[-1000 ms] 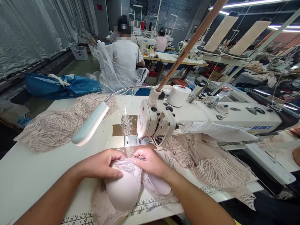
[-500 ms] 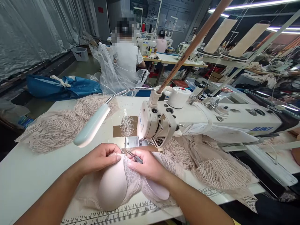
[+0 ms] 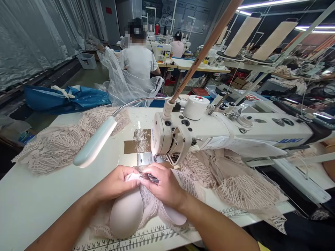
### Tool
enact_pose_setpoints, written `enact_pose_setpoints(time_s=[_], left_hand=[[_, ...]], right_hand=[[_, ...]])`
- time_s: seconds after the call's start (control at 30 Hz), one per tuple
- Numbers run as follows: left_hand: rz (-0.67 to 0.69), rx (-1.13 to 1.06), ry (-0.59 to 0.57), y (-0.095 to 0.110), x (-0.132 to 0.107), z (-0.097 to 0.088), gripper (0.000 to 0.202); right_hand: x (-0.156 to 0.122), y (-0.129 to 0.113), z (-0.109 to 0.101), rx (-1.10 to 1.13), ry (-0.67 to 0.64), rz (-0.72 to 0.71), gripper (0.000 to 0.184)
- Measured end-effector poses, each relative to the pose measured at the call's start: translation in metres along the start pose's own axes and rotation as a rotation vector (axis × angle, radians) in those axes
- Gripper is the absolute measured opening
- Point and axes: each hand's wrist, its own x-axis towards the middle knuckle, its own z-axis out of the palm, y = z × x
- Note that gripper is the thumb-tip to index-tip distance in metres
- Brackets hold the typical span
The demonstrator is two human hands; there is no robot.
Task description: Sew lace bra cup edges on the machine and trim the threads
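A pale pink lace bra point(image 3: 127, 214) with moulded cups lies over the table's front edge, by a printed ruler strip point(image 3: 146, 237). My left hand point(image 3: 119, 183) pinches the top edge of its left cup between thumb and fingers. Small dark metal thread snips point(image 3: 152, 178) are in my right hand point(image 3: 166, 184), their tips at the pinched edge. The right thumb presses near the lace there. Just beyond both hands is the needle plate point(image 3: 144, 159) of a white sewing machine point(image 3: 193, 130). My fingers hide the snips' blades in part.
A lamp point(image 3: 95, 141) on a bent neck hangs over the table, left of the machine head. Beige lace pieces point(image 3: 52, 148) lie at the left, and more lace fabric point(image 3: 235, 181) lies at the right. A person point(image 3: 137, 57) sits ahead, beyond clear plastic.
My hands have come closer together at the cup's top edge. The snips' tips have moved in to the pinched edge. The whole view has shifted slightly.
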Motion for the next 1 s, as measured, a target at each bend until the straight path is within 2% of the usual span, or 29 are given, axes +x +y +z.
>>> enact_pose_setpoints(time_s=[0.07,0.13,0.23,0.37,0.67,0.73,0.87,1.0], left_hand=[[-0.012,0.0,0.001,0.001,0.001,0.001,0.037],[-0.025,-0.013,-0.002,0.001,0.001,0.003,0.038],[-0.017,-0.035,-0.02,-0.002,0.001,0.004,0.033],[-0.022,-0.027,-0.05,-0.004,-0.001,0.004,0.035],[0.038,-0.004,-0.14,-0.004,0.001,0.005,0.04],[0.045,-0.019,-0.136,-0.003,0.001,0.005,0.04],[0.055,-0.038,-0.085,-0.001,-0.002,0.003,0.044],[0.045,-0.077,-0.045,-0.001,-0.004,0.003,0.043]], right_hand=[[-0.001,0.002,0.0,-0.086,-0.028,-0.136,0.012],[-0.001,0.003,0.001,-0.143,-0.033,-0.175,0.016],[0.0,0.002,0.003,-0.15,0.003,-0.095,0.017],[0.003,0.0,0.002,-0.057,-0.011,-0.015,0.026],[0.004,0.002,-0.001,-0.047,0.001,0.112,0.017],[0.002,0.004,-0.007,-0.003,-0.05,0.161,0.016],[-0.004,0.008,-0.023,0.116,-0.152,0.259,0.034],[-0.006,0.012,-0.03,0.217,-0.165,0.236,0.031]])
